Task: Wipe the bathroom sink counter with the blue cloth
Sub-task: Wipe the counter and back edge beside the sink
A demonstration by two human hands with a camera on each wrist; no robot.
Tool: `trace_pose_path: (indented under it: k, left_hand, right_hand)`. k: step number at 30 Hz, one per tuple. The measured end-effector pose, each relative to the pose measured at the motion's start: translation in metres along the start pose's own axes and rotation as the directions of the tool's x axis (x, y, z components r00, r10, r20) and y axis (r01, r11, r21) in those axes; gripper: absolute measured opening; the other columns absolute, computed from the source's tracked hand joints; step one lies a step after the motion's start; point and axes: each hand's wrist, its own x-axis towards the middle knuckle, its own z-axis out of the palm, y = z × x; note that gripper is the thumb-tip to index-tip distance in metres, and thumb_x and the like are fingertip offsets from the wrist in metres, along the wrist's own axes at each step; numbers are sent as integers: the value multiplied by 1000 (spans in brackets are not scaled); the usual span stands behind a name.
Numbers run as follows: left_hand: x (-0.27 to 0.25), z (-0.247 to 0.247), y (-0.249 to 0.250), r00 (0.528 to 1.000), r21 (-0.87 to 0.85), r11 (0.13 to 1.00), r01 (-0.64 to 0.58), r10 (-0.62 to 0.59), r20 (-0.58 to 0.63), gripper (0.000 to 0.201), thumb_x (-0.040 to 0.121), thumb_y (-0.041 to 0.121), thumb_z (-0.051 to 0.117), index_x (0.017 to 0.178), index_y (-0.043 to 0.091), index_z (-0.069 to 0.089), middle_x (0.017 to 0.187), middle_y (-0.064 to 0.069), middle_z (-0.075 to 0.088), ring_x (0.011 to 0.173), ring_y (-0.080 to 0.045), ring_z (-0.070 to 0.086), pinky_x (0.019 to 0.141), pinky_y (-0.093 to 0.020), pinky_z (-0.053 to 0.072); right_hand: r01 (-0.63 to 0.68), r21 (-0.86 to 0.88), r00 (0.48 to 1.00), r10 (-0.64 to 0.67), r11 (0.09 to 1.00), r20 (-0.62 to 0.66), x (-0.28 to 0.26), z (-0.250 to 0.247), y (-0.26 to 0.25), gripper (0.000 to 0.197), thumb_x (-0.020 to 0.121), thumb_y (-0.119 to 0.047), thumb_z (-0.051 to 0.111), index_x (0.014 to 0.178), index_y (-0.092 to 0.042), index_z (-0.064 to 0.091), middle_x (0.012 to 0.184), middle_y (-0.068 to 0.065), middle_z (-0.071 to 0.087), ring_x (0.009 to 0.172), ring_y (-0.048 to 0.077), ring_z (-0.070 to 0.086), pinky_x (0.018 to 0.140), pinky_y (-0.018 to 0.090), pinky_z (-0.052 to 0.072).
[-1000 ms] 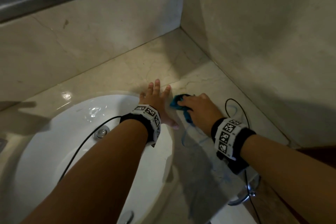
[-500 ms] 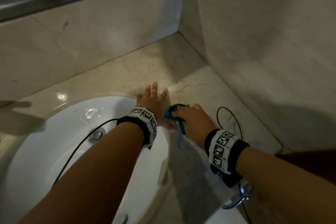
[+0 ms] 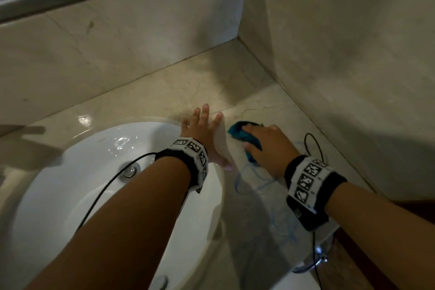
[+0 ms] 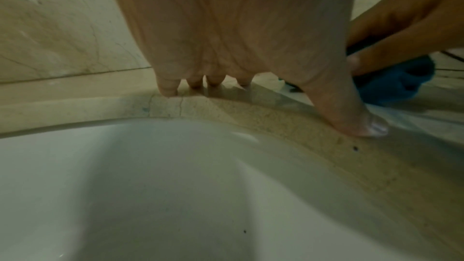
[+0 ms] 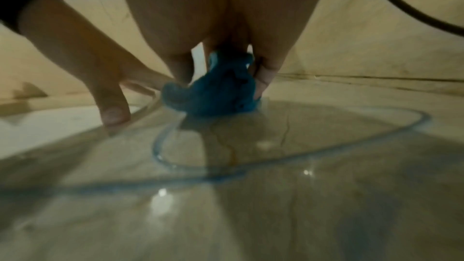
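In the head view my right hand (image 3: 253,139) grips a bunched blue cloth (image 3: 239,134) and presses it onto the beige marble counter (image 3: 211,82), just right of the sink. My left hand (image 3: 211,136) lies flat with fingers spread on the counter at the white sink's (image 3: 94,183) rim, a short gap left of the cloth. The left wrist view shows my fingertips (image 4: 168,88) touching the stone, with the cloth (image 4: 391,84) behind the thumb. In the right wrist view the cloth (image 5: 216,90) bulges out between my curled fingers (image 5: 266,74).
Bluish wet streaks (image 3: 254,179) (image 5: 276,156) curve across the counter near my right wrist. Marble walls (image 3: 341,54) meet in a corner behind the counter. The sink drain (image 3: 129,170) is at left, and a chrome fitting (image 3: 316,262) sits by the counter's near right edge.
My right hand drew the cloth toward me and the left thumb, then pushed it back away to the right. The left hand stayed planted on the sink rim.
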Motion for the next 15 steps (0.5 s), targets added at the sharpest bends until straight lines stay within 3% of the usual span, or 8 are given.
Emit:
trace_pose_path:
  k: [2, 4, 7, 11, 13, 15]
  left_hand:
    - [0, -1, 0, 1000, -2, 1000, 3, -3, 9, 139, 51, 74, 73, 149, 31, -16, 155, -6, -28, 144, -29, -18, 117, -52, 3]
    - [0, -1, 0, 1000, 1, 1000, 3, -3, 12, 139, 51, 74, 73, 148, 30, -16, 154, -6, -28, 144, -30, -18, 117, -52, 3]
    - [1, 1, -1, 1000, -1, 1000, -7, 7, 2, 139, 51, 74, 73, 148, 30, -16, 154, -6, -28, 144, -30, -18, 117, -53, 4]
    - [1, 2, -1, 1000, -19, 1000, -10, 10, 4, 139, 50, 74, 73, 149, 31, -15, 154, -5, -28, 144, -29, -18, 117, -52, 3]
    - [1, 2, -1, 1000, -21, 1000, -10, 10, 3, 139, 50, 74, 73, 149, 31, -15, 154, -5, -28, 144, -29, -18, 117, -52, 3]
    - [1, 1, 0, 1000, -22, 1000, -12, 13, 7, 138, 51, 74, 73, 148, 31, -15, 154, -6, -29, 144, -30, -19, 117, -52, 3]
  right_hand:
    - [23, -7, 994, -22, 1000, 111, -5, -5, 3, 67, 87, -45, 54, 144, -22, 28, 149, 2, 33, 132, 25, 32, 109, 30, 27]
    - [83, -54, 982, -72, 995, 175, -5, -5, 8, 69, 87, -37, 58, 145, -22, 25, 152, 0, 24, 135, 24, 28, 112, 29, 21]
    - [120, 44, 992, -122, 992, 38, 8, -3, 20, 51, 89, -19, 58, 138, -17, 42, 143, 6, 38, 128, 24, 39, 108, 26, 26]
    - [-9, 126, 990, 27, 992, -140, 43, -6, 31, 42, 90, -12, 54, 132, -12, 49, 138, 13, 48, 124, 30, 46, 109, 34, 32]
    - [-36, 77, 985, 48, 996, -164, 47, -3, 19, 40, 90, -10, 52, 131, -12, 51, 136, 13, 50, 122, 32, 46, 109, 36, 32]
    - [46, 16, 993, -44, 999, -108, 35, 7, 1, 41, 90, -7, 49, 131, -15, 51, 136, 10, 51, 117, 35, 47, 107, 34, 32]
